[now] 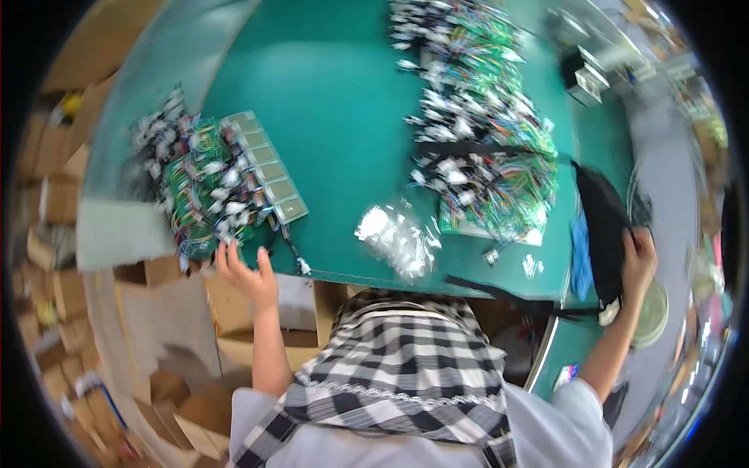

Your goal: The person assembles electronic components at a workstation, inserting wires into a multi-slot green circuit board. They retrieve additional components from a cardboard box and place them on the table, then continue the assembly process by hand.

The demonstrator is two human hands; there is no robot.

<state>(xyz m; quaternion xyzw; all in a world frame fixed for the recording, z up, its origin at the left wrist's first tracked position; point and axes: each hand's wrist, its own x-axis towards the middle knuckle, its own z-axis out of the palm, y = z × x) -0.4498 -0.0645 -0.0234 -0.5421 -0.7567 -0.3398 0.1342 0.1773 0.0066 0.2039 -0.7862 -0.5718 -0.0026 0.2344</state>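
Note:
At the right end of the green table my right hand (640,261) is closed on the edge of a black cloth piece with straps (602,222). One strap stretches left across the wired boards; another trails along the table's front edge. The cloth's exact kind is blurred. My left hand (251,277) is raised at the front left edge, fingers spread and holding nothing. Just beyond its fingertips lies a bundle of green circuit boards with wires and white connectors (195,183). Against that bundle rests a row of joined rectangular panels (269,171).
A long heap of wired circuit boards (484,101) covers the right middle of the table. Nearer me lies a clear plastic bag with white bits (398,238). A blue cloth (581,253) sits beside the black piece. Cardboard boxes (187,405) stand on the floor at left.

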